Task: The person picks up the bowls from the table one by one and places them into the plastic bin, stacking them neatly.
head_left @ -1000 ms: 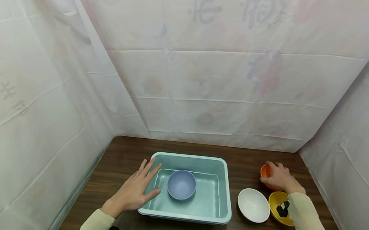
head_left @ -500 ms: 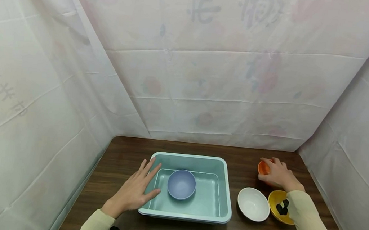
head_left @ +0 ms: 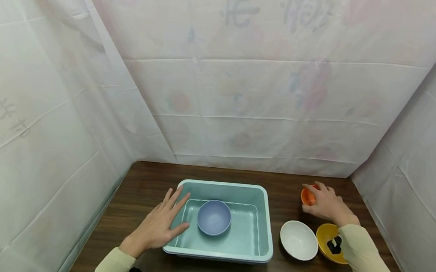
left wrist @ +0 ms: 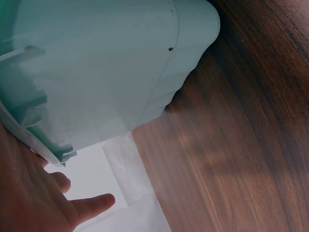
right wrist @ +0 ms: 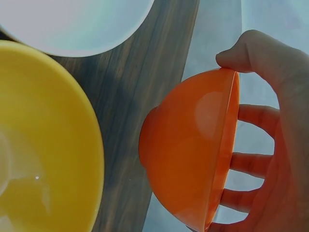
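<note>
My right hand (head_left: 328, 204) grips the rim of an orange bowl (right wrist: 190, 147), thumb on one side and fingers spread along the other. In the right wrist view the bowl's foot shows and it appears raised off the table. My left hand (head_left: 161, 225) lies with fingers spread at the left rim of a pale green basin (head_left: 224, 256), whose outer wall fills much of the left wrist view. Inside the basin sits a blue-purple bowl (head_left: 214, 218). A white bowl (head_left: 299, 240) and a yellow bowl (head_left: 326, 247) stand side by side, nearest my right forearm.
A dark wood-grain table (head_left: 145, 185) bears everything. White printed cloth (head_left: 244, 91) hangs at the back and both sides, meeting the table's edges. My right sleeve (head_left: 366, 258) passes over part of the yellow bowl.
The right hand has moved slightly left and away from me, carrying the orange bowl with it. The left hand, the basin and the other bowls have hardly shifted.
</note>
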`<state>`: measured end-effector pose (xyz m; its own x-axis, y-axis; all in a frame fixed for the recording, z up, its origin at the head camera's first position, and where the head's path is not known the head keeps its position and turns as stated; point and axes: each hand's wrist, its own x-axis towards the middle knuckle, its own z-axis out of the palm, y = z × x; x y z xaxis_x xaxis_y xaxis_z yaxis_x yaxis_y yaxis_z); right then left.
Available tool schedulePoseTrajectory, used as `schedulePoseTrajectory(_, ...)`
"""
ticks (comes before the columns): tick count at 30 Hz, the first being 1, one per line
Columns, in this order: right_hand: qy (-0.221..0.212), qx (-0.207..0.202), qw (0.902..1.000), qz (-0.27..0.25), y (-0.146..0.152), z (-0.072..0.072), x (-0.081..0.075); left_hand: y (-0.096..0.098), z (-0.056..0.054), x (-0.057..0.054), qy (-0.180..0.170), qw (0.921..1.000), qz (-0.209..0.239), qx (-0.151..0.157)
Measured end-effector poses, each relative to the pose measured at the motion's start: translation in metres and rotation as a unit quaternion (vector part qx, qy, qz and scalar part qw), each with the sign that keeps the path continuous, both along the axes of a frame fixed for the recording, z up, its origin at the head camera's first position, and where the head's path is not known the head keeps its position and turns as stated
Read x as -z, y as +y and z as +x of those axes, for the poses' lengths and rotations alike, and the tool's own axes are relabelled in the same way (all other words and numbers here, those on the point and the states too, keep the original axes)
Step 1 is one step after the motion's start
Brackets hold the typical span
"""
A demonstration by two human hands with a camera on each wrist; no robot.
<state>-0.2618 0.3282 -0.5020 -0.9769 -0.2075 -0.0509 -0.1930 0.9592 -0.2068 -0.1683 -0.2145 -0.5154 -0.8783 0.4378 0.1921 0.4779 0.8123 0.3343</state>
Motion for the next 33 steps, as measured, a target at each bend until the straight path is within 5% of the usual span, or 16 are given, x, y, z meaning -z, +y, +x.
schedulePoseTrajectory(33, 0.038, -0.035, 0.9986, 0.006, -0.035, 0.017, -0.033, -0.001, -0.001, 0.000, -0.001, 1.0000, 0.001, 0.005)
